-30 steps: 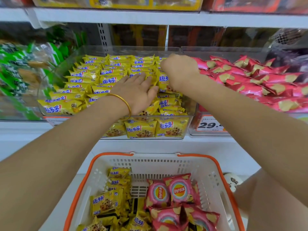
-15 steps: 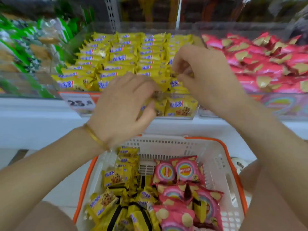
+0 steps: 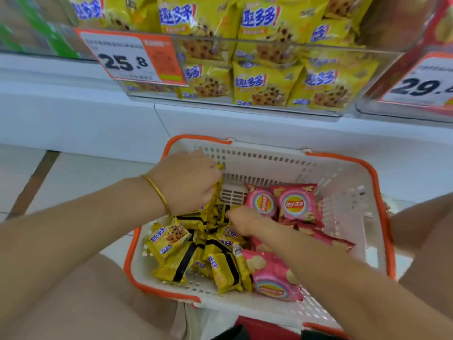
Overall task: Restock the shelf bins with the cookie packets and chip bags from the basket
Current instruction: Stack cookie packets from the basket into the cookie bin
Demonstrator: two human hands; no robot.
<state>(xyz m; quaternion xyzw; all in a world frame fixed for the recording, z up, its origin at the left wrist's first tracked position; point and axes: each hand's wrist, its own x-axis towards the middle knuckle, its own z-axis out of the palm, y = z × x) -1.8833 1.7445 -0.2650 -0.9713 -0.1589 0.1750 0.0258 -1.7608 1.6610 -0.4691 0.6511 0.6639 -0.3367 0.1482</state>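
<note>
Head view showed left grip (image 3: 186,185) clamped on cookie packets (image 3: 217,190), right grip (image 3: 241,222) unreadable among them; slick bunched wrappers could slip free.

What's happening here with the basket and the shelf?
A person is restocking snacks. Both hands are in the white basket. The left hand grips some of the yellow cookie packets near the far left corner. The right hand reaches into the same pile beside the pink chip bags; whether it holds one is unclear. The clear shelf bin above looks well stocked with cookies.
</note>
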